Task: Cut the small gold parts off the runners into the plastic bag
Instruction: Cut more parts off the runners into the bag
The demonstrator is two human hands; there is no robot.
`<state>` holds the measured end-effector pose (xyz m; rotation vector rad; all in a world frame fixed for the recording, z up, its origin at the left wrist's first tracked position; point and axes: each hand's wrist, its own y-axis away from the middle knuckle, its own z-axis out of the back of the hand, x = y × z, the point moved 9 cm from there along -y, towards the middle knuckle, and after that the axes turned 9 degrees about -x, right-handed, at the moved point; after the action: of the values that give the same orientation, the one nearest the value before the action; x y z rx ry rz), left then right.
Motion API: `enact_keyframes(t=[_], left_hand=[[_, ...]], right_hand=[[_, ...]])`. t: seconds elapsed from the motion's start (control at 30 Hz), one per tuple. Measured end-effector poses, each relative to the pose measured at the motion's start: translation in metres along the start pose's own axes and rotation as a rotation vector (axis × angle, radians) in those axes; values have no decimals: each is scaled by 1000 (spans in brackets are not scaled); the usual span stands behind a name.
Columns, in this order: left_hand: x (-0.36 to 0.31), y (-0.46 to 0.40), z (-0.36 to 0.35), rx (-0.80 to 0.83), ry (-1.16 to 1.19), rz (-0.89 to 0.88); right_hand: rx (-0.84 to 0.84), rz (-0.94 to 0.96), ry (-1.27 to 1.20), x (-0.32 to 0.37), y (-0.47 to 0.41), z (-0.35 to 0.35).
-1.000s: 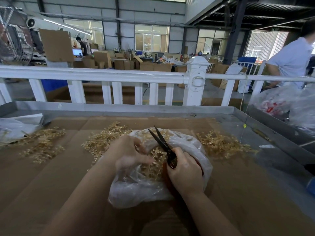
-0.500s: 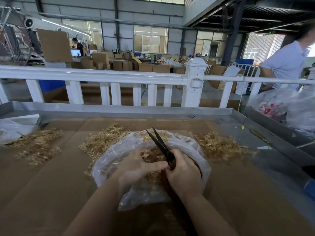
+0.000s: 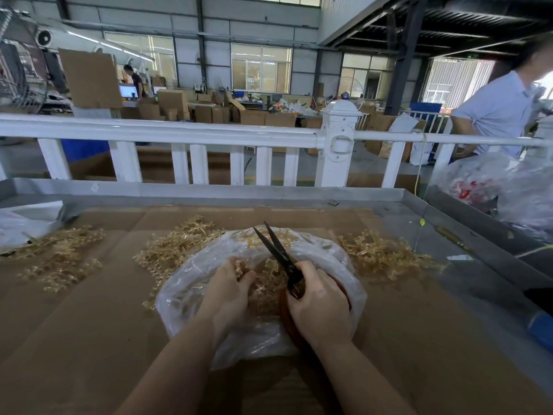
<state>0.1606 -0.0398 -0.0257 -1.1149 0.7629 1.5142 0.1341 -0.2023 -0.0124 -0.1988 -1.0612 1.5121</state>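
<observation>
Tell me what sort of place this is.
Most likely a factory or workshop floor: stacked cardboard boxes behind a white railing, a high steel-framed hall, and a metal-rimmed worktable strewn with gold runners.

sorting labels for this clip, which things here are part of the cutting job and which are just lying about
In the job: scissors in the right hand; gold runner held by the left hand; plastic bag; gold piles.

Lying about: white bag, red-printed bag, white fence.
</observation>
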Motion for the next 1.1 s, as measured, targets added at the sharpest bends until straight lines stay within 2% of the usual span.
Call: enact_keyframes(t=[0.13,0.3,0.4,0.57,0.7,0.83,1.1], left_hand=[[15,5,-9,89,358,188],[25,-1,-11,32,547,326],[28,-2,-17,54,661,387],[28,-3,-24,87,776,433],[31,-4,-23,46,799,450],[32,-7,-21,4,935,497],[29,-21,-15,-86,1005,485]], right_hand=[[-8,4,-5,0,0,1],[-30,1,-19,1,0,4],[-25,-4,-16,1,0,4],[-33,-3,-31,1,0,7],[-41,1,-38,2,0,8],[-36,11,-59,3,0,9],[-43,72,-96,11,0,14]])
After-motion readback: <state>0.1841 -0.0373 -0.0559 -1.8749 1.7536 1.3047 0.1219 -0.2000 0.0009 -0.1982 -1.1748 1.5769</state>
